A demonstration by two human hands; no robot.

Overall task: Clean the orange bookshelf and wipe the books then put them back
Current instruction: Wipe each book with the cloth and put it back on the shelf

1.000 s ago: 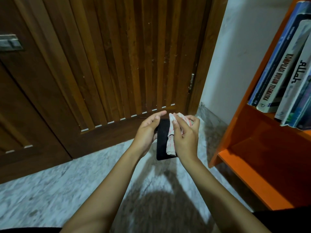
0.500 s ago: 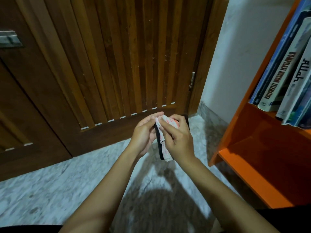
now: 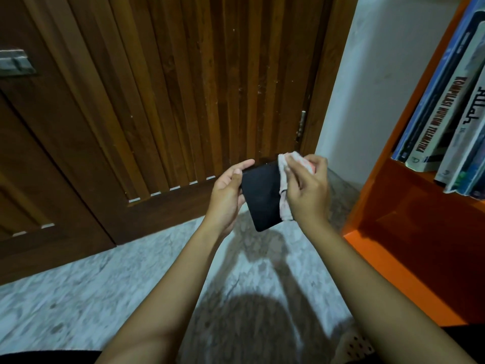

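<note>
Both arms reach forward over the pale marble floor [image 3: 78, 298], with the hands meeting in front of the foot of a brown slatted wooden door [image 3: 183, 88]. The left hand [image 3: 228, 190] grips a thin black book [image 3: 262, 198] by its left edge, thumb on the front cover and fingers curled over the top and behind. The book is held in the air, well above the floor and tilted, cover facing up toward the camera. It is to the left of the orange bookshelf [image 3: 409, 195] and not touching it. The right hand [image 3: 307, 190] is closed around a bunched pinkish-white cloth [image 3: 283, 169], pressing it against the right side of the cover, and a strip of cloth trails down along that edge. At the right of the frame, the upper shelf holds a row of books [image 3: 446, 114] leaning to the right, spines outward. A white wall [image 3: 380, 74] stands between door and shelf. A metal hinge [image 3: 301, 124] shows on the door's right edge.
</note>
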